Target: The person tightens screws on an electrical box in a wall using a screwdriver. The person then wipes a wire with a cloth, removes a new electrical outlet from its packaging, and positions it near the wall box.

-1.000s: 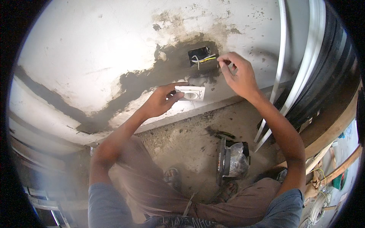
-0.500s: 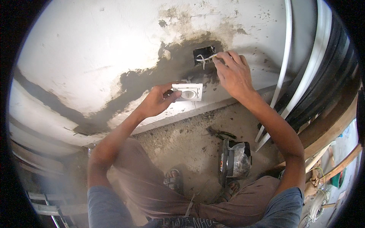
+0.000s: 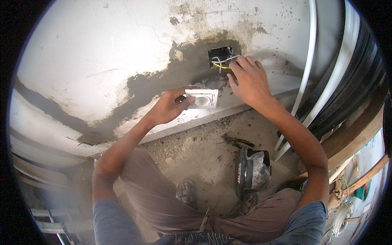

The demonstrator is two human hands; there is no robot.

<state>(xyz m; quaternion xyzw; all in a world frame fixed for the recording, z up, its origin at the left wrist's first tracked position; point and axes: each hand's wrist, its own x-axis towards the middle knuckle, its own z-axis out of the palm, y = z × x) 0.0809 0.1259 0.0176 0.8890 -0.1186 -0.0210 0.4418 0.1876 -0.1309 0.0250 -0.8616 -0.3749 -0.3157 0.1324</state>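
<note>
My left hand [image 3: 168,107] grips a white wall socket [image 3: 203,99] by its left side, with the thumb over the frame and the round face turned toward me. Up and to the right, a dark square box opening [image 3: 220,54] is sunk in the wall. Out of it come white wires [image 3: 217,61] and a yellow wire [image 3: 221,66]. My right hand [image 3: 250,77] is just right of the opening, its fingertips pinched at the end of the yellow wire. One white wire reaches close to my index finger. The socket hangs apart from the box.
Grey plaster patch [image 3: 155,79] surrounds the box and runs down left. White pipes [image 3: 306,61] and black coiled pipe [image 3: 347,102] stand at right. Pliers [image 3: 239,142] and a black case with a plastic bag [image 3: 258,171] lie on the floor, by my sandalled feet.
The yellow wire now shows stretched between the box and my right fingertips, and a white wire sticks out above them. My left hand and the socket have barely moved.
</note>
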